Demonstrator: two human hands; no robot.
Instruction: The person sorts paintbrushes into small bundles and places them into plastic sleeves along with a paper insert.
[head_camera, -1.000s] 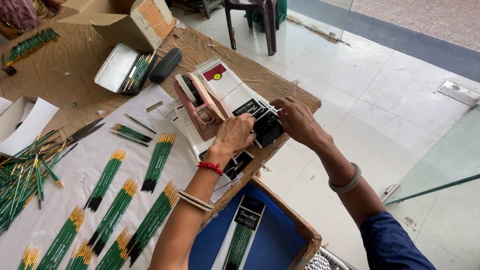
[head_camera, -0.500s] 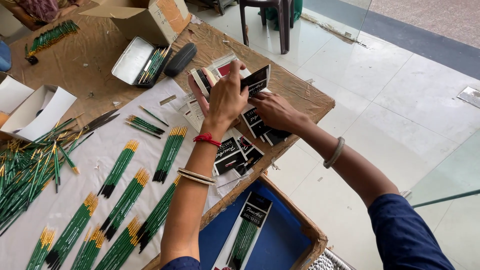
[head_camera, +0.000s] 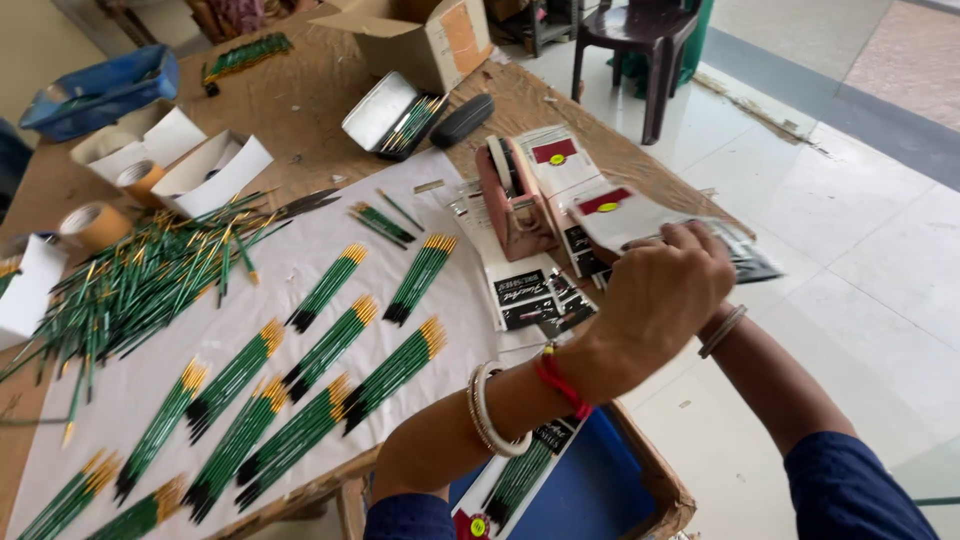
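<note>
At right of frame, the left hand (head_camera: 660, 300) is gripping a white packet (head_camera: 625, 215) over the bench (head_camera: 290, 100); the right hand's grip is hidden.

Glossy paper packet (head_camera: 625, 215); rough wood table (head_camera: 300, 95); metal tin (head_camera: 380, 112).

- A small packing workshop: a worn wooden table (head_camera: 300, 90) holds bundled green pencils (head_camera: 330, 345).
- Tape rolls (head_camera: 95, 225), cardboard boxes (head_camera: 430, 35), tiled floor (head_camera: 860, 250).

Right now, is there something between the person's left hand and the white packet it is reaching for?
No, nothing visible stands between them. The left hand already has its fingers on the white packet, beside the pink tape dispenser. The right hand is hidden behind it.
</note>
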